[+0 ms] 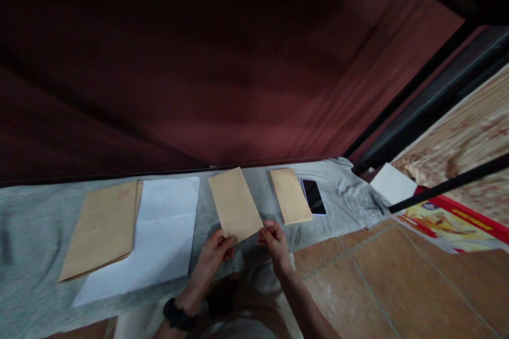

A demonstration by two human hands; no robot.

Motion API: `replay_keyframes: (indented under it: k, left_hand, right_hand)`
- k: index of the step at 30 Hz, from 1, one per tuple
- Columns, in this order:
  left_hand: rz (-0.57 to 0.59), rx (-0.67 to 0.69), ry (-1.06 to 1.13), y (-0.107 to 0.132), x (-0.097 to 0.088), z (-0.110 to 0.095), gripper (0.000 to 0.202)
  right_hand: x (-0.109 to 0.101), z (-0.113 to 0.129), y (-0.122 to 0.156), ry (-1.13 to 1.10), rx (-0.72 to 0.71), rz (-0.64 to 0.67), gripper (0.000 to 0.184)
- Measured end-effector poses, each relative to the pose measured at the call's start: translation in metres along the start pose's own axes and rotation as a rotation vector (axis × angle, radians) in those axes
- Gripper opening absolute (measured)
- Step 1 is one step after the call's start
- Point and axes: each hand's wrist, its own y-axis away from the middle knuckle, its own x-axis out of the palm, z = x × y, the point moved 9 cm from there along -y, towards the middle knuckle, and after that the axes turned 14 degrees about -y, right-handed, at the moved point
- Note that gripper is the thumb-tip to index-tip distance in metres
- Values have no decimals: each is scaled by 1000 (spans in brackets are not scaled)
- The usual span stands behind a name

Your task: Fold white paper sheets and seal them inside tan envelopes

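Holding the narrow brown envelope (234,204) by its near short edge, the two hands work as a pair. The left hand (217,251) takes the near-left corner and the right hand (273,238) the near-right corner.

Grip, both sides: thumb on top, fingers tucked under, closed on the paper. Judgement: a pinch at two corners spreads the hold, so the thin paper lies flat and square (a single-corner hold would let it droop or swing).

Positions, referenced to the white sheet (163,233):
- Narrow brown envelope: just right of the sheet, not touching it, slightly skewed with its far end leaning toward the sheet. Most of it rests on the grey cloth (24,233). I cannot tell whether the pinched edge is lifted clear.
- Large brown envelope (101,228): at the sheet's left edge, overlapping it. A second edge shows at its far corner, so probably more than one is stacked.
- Small brown envelope (290,196): farther right of the sheet, beyond the held one.
- Phone (313,196): farther right again, against the small envelope's right side, screen dark.

Judgement on layout: the items lie in one row along the cloth, kinds apart, all within arm's reach of the seated person. The cloth likely serves as a clean surface over the tiled floor (377,286).

A black wristband (177,315) sits on the left wrist. A dark red curtain (199,63) hangs beyond the sheet's far edge.
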Motion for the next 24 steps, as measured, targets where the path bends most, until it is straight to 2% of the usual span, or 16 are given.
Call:
replay_keyframes:
  k: [3,5,7,10,12,15,16,18,21,24]
  left_hand:
    - [-20,-23,-48,-3,-9,4,41]
    - [-20,-38,-68,-5,-12,7,42]
    - [-22,-47,-93,-6,-14,9,40]
    - [-39,-32,-196,-6,-17,11,32]
    - [-113,-7,-383,-2,-24,9,24]
    - [-356,96,-773,9,-34,-5,22]
    - [-428,172,-875,14,-31,-13,24]
    - [-510,375,-998,25,-15,-28,32]
    - [-495,668,-1101,40,23,-38,45]
    - [-453,796,-1193,53,49,-34,61]
  right_hand:
    - [-3,10,1,176,-108,38,30]
    - [4,26,8,405,-277,103,23]
    - [18,37,20,610,-425,214,28]
    - [44,37,39,795,-544,455,38]
    - [60,31,53,892,-585,624,42]
    - [72,22,65,1007,-599,747,47]
    - [74,21,66,1028,-598,749,48]
    - [74,21,65,1042,-602,730,47]
    - [73,20,64,1060,-617,733,52]
    - [71,14,67,1139,-657,797,56]
